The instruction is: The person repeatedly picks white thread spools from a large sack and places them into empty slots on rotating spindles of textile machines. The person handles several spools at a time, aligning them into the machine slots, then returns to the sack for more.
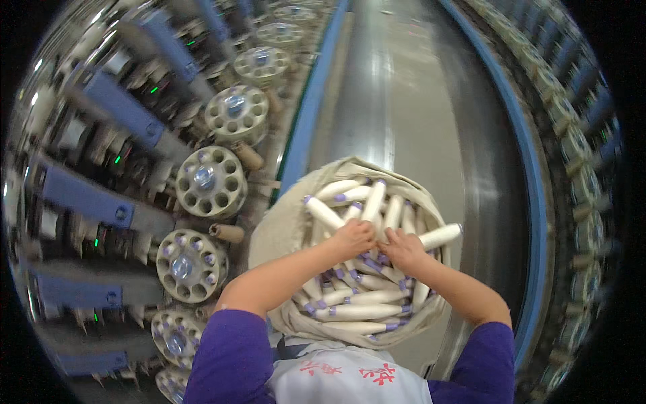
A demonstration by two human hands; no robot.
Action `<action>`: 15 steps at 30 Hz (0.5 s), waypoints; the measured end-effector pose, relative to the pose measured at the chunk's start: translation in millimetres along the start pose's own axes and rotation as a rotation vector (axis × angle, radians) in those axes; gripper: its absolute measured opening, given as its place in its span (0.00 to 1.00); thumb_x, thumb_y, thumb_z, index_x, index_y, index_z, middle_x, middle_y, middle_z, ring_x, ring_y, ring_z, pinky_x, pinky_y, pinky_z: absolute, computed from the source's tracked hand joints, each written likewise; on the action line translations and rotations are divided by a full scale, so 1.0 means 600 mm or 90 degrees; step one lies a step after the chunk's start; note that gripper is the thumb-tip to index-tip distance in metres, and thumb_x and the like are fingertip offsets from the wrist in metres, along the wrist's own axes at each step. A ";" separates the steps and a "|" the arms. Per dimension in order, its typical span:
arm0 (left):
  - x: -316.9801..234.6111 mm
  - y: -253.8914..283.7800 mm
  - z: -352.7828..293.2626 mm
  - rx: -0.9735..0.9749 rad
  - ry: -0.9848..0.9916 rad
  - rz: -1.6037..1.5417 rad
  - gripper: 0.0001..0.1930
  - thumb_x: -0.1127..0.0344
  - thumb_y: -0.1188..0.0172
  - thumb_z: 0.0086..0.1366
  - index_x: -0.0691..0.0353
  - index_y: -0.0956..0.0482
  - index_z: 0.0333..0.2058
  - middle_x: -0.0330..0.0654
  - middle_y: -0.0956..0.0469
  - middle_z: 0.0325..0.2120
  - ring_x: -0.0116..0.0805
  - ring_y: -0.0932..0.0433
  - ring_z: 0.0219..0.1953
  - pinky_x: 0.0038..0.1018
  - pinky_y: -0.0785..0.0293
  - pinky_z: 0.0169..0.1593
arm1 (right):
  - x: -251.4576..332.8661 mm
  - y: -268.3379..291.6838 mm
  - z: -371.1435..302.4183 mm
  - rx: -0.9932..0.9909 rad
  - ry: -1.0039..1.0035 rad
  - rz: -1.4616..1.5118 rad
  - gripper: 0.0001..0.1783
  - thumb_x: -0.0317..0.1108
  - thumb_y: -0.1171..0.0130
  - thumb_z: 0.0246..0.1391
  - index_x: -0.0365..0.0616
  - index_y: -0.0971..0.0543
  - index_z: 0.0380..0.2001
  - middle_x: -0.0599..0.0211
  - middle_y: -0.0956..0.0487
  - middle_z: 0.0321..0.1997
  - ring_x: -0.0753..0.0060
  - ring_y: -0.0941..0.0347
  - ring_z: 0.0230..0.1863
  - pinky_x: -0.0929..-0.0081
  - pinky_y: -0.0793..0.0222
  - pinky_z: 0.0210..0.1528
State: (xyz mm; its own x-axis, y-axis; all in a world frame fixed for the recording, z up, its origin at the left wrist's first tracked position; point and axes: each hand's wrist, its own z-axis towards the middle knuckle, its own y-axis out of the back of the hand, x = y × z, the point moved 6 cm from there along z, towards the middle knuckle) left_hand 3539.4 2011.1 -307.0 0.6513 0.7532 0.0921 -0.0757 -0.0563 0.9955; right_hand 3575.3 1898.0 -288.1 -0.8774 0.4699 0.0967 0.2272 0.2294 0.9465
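Observation:
A cloth-lined round basket (282, 225) in front of my body is filled with white yarn bobbins (356, 312) with purple tube ends. My left hand (355, 238) is closed over the middle of the pile, with a yarn bobbin (374, 200) standing up from its fingers. Close beside it, my right hand (402, 251) is bent around a yarn bobbin (441, 237) that sticks out to the right over the basket's rim. My fingers hide parts of both bobbins, and the exact grip is partly blurred.
Along the left runs a winding machine with round bobbin magazines (210, 182); one magazine (192, 266) holds several bobbins. Brown paper tubes (227, 233) lie beside them. A blue rail (313, 101) edges the aisle floor (397, 87). Another machine row (575, 148) stands at right.

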 end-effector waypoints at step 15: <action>-0.221 0.460 -0.483 -0.721 0.241 -0.517 0.13 0.69 0.29 0.45 0.64 0.22 0.30 0.57 0.51 0.67 0.63 0.48 0.66 0.53 0.49 0.65 | 0.491 0.354 -0.091 -0.243 0.379 0.776 0.22 0.43 0.36 0.45 0.37 0.27 0.37 0.60 0.26 0.35 0.70 0.29 0.36 0.76 0.32 0.37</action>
State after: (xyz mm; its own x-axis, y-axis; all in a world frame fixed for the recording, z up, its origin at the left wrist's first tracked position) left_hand 3213.4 2085.7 -50.2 0.5826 0.4595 -0.6703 -0.4527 0.8685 0.2019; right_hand 3342.1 2038.7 -41.5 -0.2828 -0.2443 0.9276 0.9201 -0.3423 0.1903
